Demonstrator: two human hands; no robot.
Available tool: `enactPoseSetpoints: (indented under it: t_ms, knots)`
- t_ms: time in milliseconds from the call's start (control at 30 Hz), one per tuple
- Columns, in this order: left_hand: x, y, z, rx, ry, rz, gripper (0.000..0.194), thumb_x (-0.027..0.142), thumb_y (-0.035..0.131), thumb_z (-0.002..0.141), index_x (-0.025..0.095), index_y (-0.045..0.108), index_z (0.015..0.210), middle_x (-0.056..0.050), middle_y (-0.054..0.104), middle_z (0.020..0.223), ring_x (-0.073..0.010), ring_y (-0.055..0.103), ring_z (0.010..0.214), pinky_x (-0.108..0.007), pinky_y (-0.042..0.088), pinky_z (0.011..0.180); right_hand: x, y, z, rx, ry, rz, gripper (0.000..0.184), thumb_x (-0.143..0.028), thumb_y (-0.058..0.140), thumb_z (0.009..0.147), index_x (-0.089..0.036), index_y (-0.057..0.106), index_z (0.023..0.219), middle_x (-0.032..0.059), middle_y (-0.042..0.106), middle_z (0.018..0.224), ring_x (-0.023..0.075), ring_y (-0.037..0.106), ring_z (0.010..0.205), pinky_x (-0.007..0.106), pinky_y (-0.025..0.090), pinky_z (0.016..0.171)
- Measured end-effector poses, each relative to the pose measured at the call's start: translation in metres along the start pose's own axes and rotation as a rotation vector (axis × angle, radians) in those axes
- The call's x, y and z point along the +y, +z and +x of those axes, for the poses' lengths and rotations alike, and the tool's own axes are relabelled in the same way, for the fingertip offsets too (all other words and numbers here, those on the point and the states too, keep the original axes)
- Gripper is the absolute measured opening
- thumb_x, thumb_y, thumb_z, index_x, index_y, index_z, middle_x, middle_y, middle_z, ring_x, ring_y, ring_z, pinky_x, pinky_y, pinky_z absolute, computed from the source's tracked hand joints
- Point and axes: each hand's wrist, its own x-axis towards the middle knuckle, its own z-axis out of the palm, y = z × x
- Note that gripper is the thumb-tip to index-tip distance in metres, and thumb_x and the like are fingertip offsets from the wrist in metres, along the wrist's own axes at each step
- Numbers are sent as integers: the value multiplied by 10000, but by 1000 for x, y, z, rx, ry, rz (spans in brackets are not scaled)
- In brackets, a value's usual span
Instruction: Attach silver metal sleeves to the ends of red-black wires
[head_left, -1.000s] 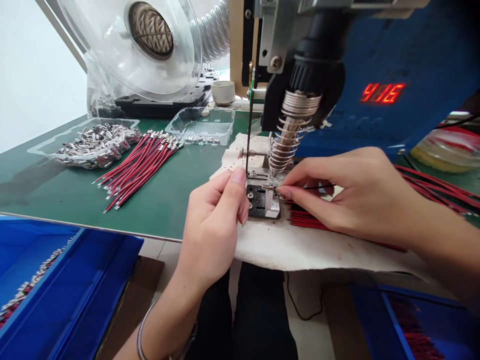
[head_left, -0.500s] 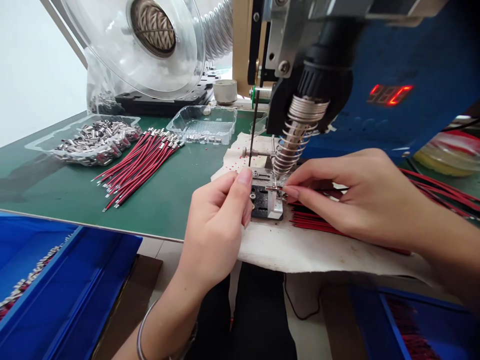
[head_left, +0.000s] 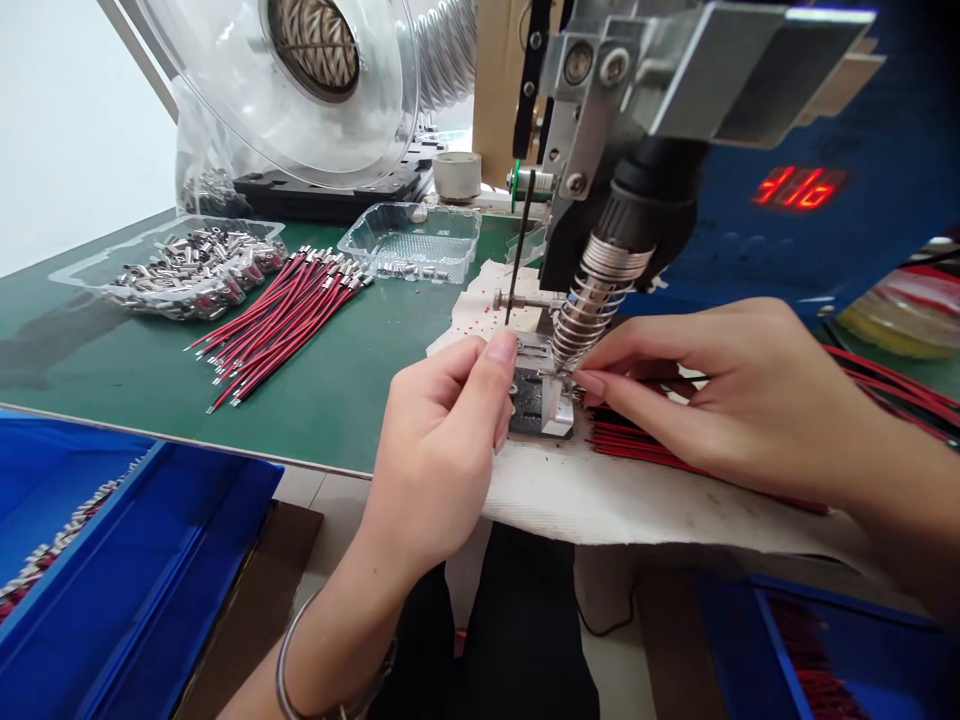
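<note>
My right hand (head_left: 675, 390) pinches a thin black wire (head_left: 679, 379) between thumb and forefinger, just right of a small metal fixture (head_left: 556, 408). The pinched end points at the fixture's top, where a small metal piece (head_left: 551, 374) lies. A soldering iron (head_left: 592, 290) with a coil spring round it reaches down to that spot, and its tip is partly hidden. Left of the fixture, my left hand (head_left: 450, 430) is closed, thumb on forefinger; what it holds, if anything, is hidden. A thin dark rod (head_left: 521, 245) ends just above that thumb.
Red and black wires (head_left: 637, 440) lie under my right hand. On the green table (head_left: 315, 400) are a wire bundle (head_left: 281, 325), a tray of metal connectors (head_left: 202, 265) and a clear tray (head_left: 412, 240). A blue machine (head_left: 720, 250) with a red display stands behind. Blue bins (head_left: 150, 570) sit below.
The soldering iron and its bracket have come down onto the fixture, and the spring looks more compressed. The display reading differs. Both hands hold nearly the same place; the view has shifted slightly.
</note>
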Motion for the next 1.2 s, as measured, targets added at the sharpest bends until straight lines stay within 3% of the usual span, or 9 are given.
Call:
enactPoseSetpoints:
  t_ms: [667,967,1200]
  knots:
    - [-1,2,1,10,-5,-15,556,347,582,1114,175,391,622,37,348,544,-84,316,541,-270,260,498,0,3,-1,45,-95,-94,114,-114,669,968,-148,766,920,-50,740,710,53,652,562,192,444,539]
    - [1,2,0,12,32,52,542,299,567,1112,182,400,610,36,390,553,-82,345,540,-274,288,498,3,3,-3,34,-128,-148,90,-141,673,983,-166,747,938,-40,722,703,87,631,557,238,429,542]
    - [2,6,-5,77,118,230,533,284,589,1100,186,492,585,39,413,557,-83,339,545,-298,284,508,3,-2,-4,2,-201,-268,102,-191,636,1016,-191,704,941,-9,718,738,138,630,602,291,409,567]
